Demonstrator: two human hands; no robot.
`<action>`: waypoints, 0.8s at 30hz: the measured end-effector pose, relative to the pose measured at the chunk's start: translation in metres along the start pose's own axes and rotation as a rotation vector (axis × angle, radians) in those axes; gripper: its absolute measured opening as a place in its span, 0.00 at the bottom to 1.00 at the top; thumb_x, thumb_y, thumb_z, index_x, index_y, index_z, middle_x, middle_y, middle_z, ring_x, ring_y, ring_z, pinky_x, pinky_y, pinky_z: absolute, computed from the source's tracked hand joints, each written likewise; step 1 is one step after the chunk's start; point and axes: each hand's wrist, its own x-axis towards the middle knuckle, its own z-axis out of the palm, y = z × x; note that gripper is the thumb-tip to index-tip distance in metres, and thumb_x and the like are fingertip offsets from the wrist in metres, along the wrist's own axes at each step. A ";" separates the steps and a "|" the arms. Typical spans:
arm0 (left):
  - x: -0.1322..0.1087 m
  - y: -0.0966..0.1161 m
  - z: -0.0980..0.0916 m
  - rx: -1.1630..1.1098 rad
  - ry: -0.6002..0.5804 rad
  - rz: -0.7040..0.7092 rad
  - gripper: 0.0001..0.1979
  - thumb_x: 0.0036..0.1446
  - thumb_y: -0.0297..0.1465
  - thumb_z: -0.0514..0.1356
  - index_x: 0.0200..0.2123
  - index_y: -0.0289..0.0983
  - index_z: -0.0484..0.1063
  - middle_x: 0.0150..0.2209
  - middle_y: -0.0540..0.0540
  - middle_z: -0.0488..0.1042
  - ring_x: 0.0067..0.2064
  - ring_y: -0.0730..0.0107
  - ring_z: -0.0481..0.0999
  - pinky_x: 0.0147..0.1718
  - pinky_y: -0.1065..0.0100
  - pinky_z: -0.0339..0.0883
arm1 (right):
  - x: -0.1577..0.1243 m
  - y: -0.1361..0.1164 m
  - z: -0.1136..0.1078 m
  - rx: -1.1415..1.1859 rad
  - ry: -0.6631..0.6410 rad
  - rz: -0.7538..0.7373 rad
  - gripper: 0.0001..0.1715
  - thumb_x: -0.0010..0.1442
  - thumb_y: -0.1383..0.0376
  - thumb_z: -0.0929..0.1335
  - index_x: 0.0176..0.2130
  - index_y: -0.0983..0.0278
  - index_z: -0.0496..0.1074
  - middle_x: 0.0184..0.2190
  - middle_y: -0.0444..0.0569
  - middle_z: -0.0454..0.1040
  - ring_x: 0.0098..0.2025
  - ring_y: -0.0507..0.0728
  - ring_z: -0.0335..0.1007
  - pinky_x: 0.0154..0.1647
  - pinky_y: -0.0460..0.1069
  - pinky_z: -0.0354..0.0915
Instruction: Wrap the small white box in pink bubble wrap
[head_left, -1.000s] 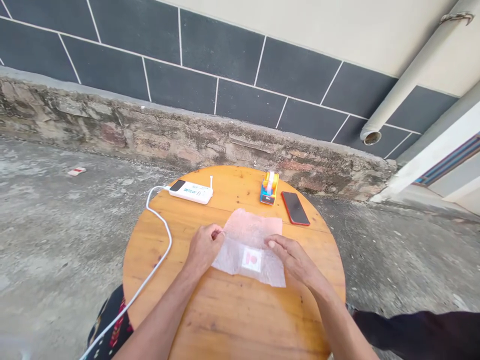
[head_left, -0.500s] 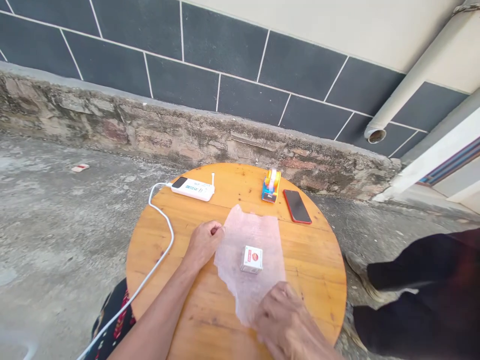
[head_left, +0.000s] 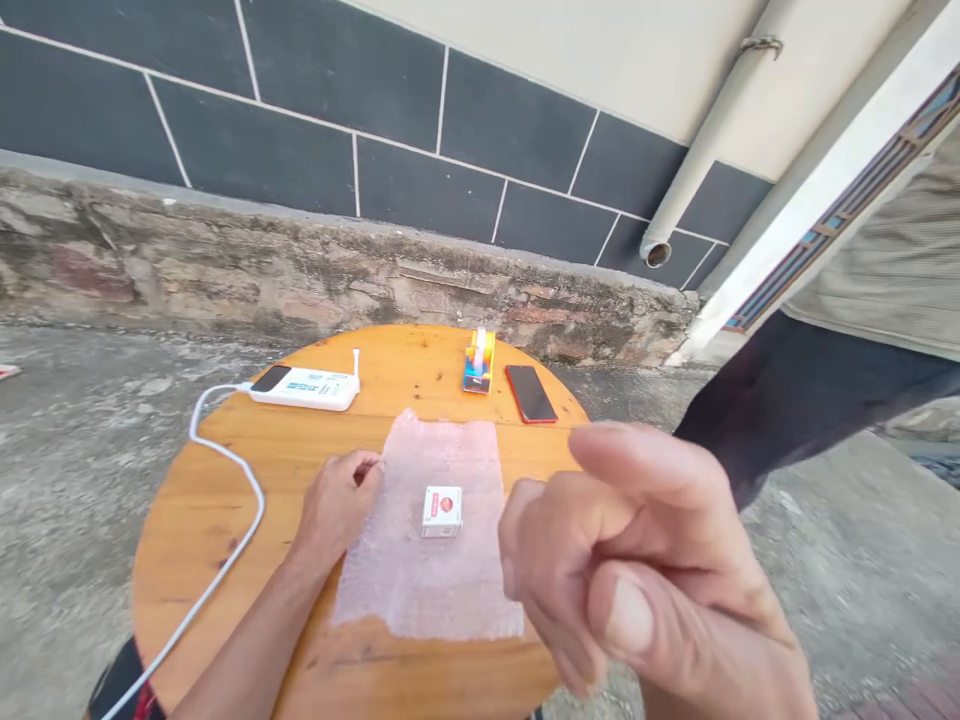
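Note:
A sheet of pink bubble wrap (head_left: 420, 600) lies flat on the round wooden table (head_left: 277, 440). On top of the sheet, about in its middle, sits a small white box (head_left: 442, 512) with a red print. My left hand (head_left: 339, 505) rests on the table at the sheet's left edge, fingers closed, pinching that edge. Raised close to the camera, my right hand (head_left: 652, 570) holds nothing. Its index finger points out, the thumb stands apart from it, and the other fingers are curled. This hand covers the right part of the table.
A white power bank-like device (head_left: 304, 388) with a white cable (head_left: 247, 470) stands at the far left of the table. Toward the back are a tape dispenser (head_left: 478, 362) and a red-edged phone (head_left: 531, 393). A person in dark trousers (head_left: 810, 370) is at the right, near a stone-based wall (head_left: 300, 280).
My right hand has let go of the sheet's near corner and risen toward the camera. The sheet's near end has flattened out. My view has turned right; the other person has moved farther back.

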 end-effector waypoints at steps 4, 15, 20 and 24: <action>-0.001 0.003 -0.001 0.036 -0.002 0.010 0.10 0.54 0.33 0.53 0.30 0.38 0.74 0.30 0.46 0.76 0.36 0.61 0.72 0.35 0.67 0.60 | 0.011 -0.010 0.004 0.102 0.016 -0.041 0.20 0.66 0.61 0.61 0.56 0.45 0.62 0.21 0.40 0.59 0.19 0.50 0.57 0.22 0.47 0.62; 0.000 -0.001 0.004 0.140 0.044 0.041 0.07 0.54 0.31 0.55 0.29 0.40 0.74 0.28 0.50 0.76 0.36 0.64 0.71 0.35 0.68 0.59 | -0.009 0.119 -0.040 -0.697 -0.057 0.182 0.23 0.57 0.64 0.68 0.53 0.57 0.66 0.49 0.50 0.69 0.48 0.57 0.67 0.48 0.53 0.66; 0.000 -0.001 0.005 0.222 0.058 0.084 0.08 0.56 0.30 0.55 0.30 0.40 0.74 0.31 0.50 0.77 0.38 0.63 0.70 0.38 0.65 0.56 | -0.029 0.175 -0.035 -0.797 -0.130 0.280 0.42 0.52 0.66 0.70 0.62 0.59 0.54 0.61 0.53 0.58 0.62 0.61 0.53 0.61 0.59 0.55; 0.000 -0.001 0.006 0.273 0.054 0.115 0.08 0.57 0.31 0.55 0.30 0.41 0.73 0.31 0.49 0.77 0.38 0.61 0.70 0.38 0.64 0.55 | -0.031 0.184 -0.022 -0.811 -0.058 0.329 0.37 0.51 0.70 0.68 0.59 0.61 0.58 0.56 0.53 0.65 0.57 0.61 0.61 0.57 0.58 0.58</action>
